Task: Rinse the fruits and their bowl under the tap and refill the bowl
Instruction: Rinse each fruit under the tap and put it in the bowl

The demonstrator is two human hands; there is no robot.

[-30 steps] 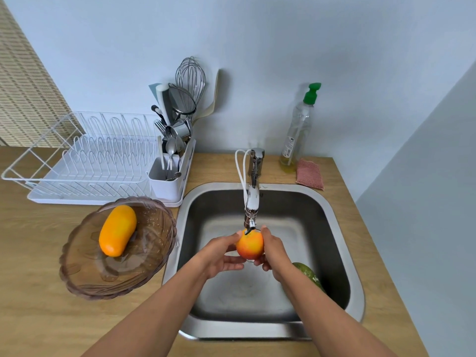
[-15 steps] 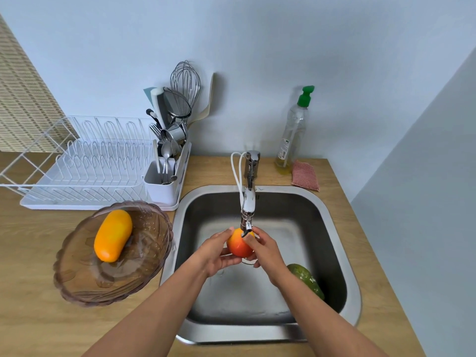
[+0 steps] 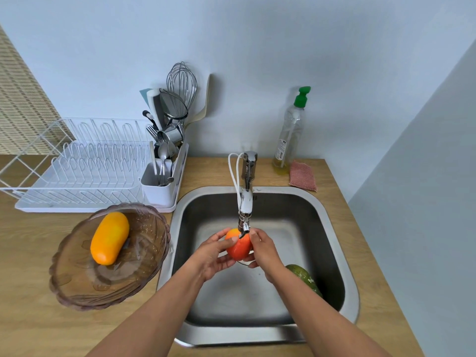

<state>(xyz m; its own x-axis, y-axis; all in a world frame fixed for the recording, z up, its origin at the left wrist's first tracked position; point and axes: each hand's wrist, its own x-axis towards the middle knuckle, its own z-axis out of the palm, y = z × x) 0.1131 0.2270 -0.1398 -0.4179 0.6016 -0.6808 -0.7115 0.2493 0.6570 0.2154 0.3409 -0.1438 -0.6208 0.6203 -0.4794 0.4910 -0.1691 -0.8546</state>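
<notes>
Desk [image 3: 31,318]: carries the sink [image 3: 257,333], with the bowl [image 3: 77,302] just to its left.

Sink: a green fruit [image 3: 305,279] lies on the floor at the near right, partly hidden by the right forearm.

Bowl: its right edge sits at the sink rim, beside the left forearm. Caution: a sideways sweep of that arm could shift it. It is translucent brown, scalloped and wet inside, and holds one long yellow-orange fruit [image 3: 109,238].

Red-orange fruit [image 3: 239,247]: located over the sink centre, directly under the tap [image 3: 246,202] spout. The left grip [image 3: 213,256] and right grip [image 3: 265,253] are both clamped round it from opposite sides. Caution: the skin is likely slick when wet, so a loose hold could drop it into the sink; lifting it could knock the spout. It looks smooth and glossy, red shading to orange on top. The water stream cannot be made out.
</notes>
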